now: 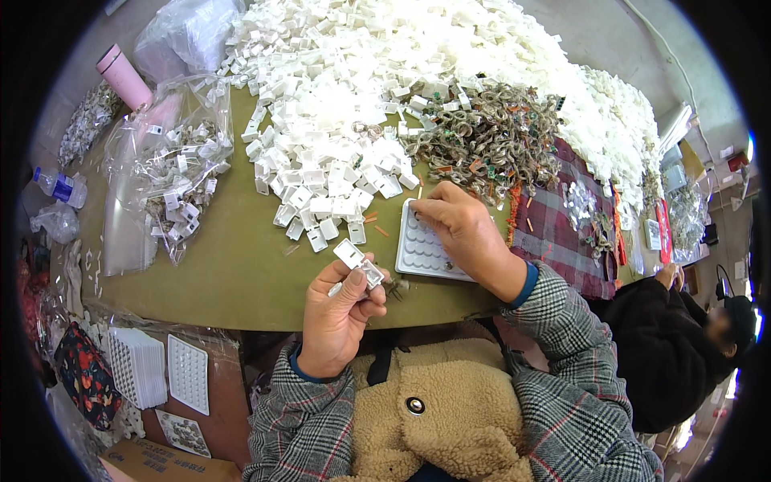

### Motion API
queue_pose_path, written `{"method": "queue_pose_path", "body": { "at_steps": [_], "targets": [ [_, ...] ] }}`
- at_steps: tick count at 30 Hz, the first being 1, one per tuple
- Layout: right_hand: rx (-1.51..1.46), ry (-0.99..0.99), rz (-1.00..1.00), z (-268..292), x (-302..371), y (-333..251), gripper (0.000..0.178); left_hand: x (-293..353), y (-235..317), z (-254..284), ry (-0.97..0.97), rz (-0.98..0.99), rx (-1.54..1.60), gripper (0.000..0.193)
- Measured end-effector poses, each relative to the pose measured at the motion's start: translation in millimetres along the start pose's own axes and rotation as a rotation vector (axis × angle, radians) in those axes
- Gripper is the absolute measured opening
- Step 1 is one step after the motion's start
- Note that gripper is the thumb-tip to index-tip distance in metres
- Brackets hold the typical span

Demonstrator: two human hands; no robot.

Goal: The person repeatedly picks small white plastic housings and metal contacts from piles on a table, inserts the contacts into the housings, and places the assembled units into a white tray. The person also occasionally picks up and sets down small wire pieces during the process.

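Note:
My left hand [337,317] grips a small white plastic case [350,254] with its lid swung up, thumb along its side. Some thin dark wires [396,286] show just beside those fingers. To the right, my right hand [467,229] reaches over a white tray [418,255] with rows of round pockets. Its thumb and forefinger are pinched at the tray's upper left corner; whatever they hold is too small or hidden to make out. A few shiny round bits lie in the tray's lower part.
A large heap of white plastic cases [321,161] covers the table's far side. Bundled wires with small boards [490,132] lie beside it, near a plaid cloth [562,217]. At left are a clear bag of parts [181,173] and a pink flask [124,76]. Another person [662,345] sits at right.

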State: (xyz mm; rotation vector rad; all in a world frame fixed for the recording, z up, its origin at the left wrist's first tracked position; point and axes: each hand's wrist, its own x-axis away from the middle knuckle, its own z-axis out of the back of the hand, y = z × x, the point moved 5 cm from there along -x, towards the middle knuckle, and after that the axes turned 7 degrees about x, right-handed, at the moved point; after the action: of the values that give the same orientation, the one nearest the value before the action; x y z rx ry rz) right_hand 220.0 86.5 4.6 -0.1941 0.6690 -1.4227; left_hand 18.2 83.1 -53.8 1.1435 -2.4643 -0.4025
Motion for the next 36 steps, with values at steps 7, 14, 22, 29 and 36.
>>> {"method": "queue_pose_path", "body": {
  "at_steps": [7,14,22,29,36],
  "targets": [
    [0.161,0.017,0.2,1,8,-3,0.018,1,-1,0,-0.01,0.013,0.026,0.03],
    [-0.065,-0.057,-0.012,5,-9,9,0.014,-1,-1,2,-0.002,0.037,0.049,0.029],
    [0.227,-0.133,0.143,-3,-7,-1,0.03,1,-1,2,0.058,0.08,0.012,0.035],
    [0.336,-0.167,0.135,3,-2,-5,0.017,9,-3,-8,-0.121,0.101,0.107,0.031],
    [-0.23,-0.035,0.114,16,52,-78,0.019,25,-17,-9,-0.064,0.039,-0.018,0.027]
  ]
}}
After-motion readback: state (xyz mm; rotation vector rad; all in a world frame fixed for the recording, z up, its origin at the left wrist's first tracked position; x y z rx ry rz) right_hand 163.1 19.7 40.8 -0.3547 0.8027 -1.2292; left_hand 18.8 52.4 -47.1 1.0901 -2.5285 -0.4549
